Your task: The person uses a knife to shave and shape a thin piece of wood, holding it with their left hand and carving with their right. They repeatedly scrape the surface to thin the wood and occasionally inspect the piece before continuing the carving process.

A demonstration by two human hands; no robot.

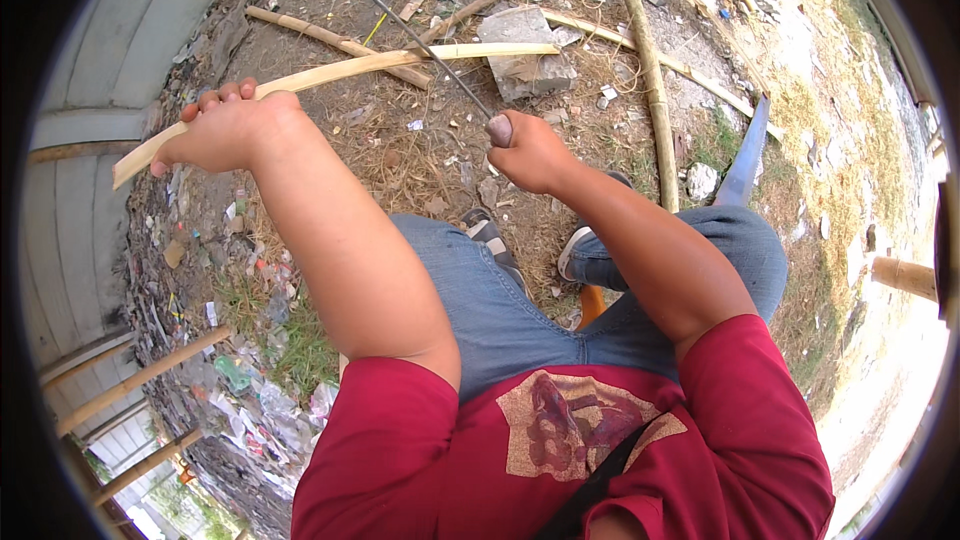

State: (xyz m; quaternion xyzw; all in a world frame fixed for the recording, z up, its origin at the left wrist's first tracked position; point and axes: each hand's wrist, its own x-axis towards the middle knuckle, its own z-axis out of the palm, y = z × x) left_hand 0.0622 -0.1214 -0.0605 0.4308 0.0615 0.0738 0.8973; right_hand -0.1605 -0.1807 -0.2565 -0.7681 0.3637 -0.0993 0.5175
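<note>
My left hand is closed around a long split bamboo strip near its left end. The pale strip runs to the right, slightly bowed, and its far end lies over a broken concrete block. In my right hand is the rounded handle of a long-bladed knife. Its dark blade, seen nearly edge-on, slants up and to the left. The blade crosses the strip just left of the block; whether they touch I cannot tell.
Bamboo poles and split pieces lie about on the dirt ahead. A blue saw stands beside my right knee. Plastic litter covers the ground at the left, along a grey wall. An orange thing shows between my legs.
</note>
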